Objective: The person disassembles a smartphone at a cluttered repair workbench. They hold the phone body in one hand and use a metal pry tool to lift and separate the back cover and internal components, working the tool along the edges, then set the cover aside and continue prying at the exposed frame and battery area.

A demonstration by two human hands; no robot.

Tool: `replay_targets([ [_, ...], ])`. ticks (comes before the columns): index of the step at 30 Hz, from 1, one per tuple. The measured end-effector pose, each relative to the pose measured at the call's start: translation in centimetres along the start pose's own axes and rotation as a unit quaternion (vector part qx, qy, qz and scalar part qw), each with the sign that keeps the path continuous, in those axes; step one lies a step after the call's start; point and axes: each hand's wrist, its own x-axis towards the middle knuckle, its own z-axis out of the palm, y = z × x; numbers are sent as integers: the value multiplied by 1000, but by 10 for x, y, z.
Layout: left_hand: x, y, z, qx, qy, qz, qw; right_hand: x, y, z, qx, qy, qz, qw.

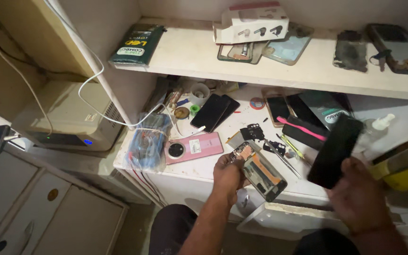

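White and cluttered, the worktop [199, 167] is spread with phone parts. An opened phone frame [259, 171] is clenched in the left hand [228, 175], innards upward for viewing. A black screen panel [335, 151] is grasped by the right hand [359, 196], tilted clear above a pink phone [193, 147].

The back cover [193, 148] at centre was pink with a black camera ring. The panel [334, 151] at right was plain black. The opened phone [260, 172] showed orange and grey. The box [135, 45] at upper left was dark green. The bottle [404, 177] at far right was yellow.
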Motion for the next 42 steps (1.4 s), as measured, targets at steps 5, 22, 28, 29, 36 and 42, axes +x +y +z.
replay_targets([
  [5, 15, -4, -7, -106, -24, -26, 994, -34, 10, 22, 120, 153, 94, 976],
  [22, 15, -18, -39, -405, -345, -98, 841, -82, 73, 34, 131, -37, 108, 985],
  [28, -1, -15, -37, -421, -387, -115, 812, -95, 79, 54, 145, -89, 89, 981],
  [29, -2, -14, -36, -424, -393, -116, 808, -96, 79, 57, 152, -98, 97, 979],
  [36, -9, -11, -29, -420, -407, -110, 804, -97, 84, 62, 95, -64, 50, 992],
  [42, -17, -7, -26, -414, -380, -109, 820, -99, 95, 42, 49, -37, -11, 998],
])
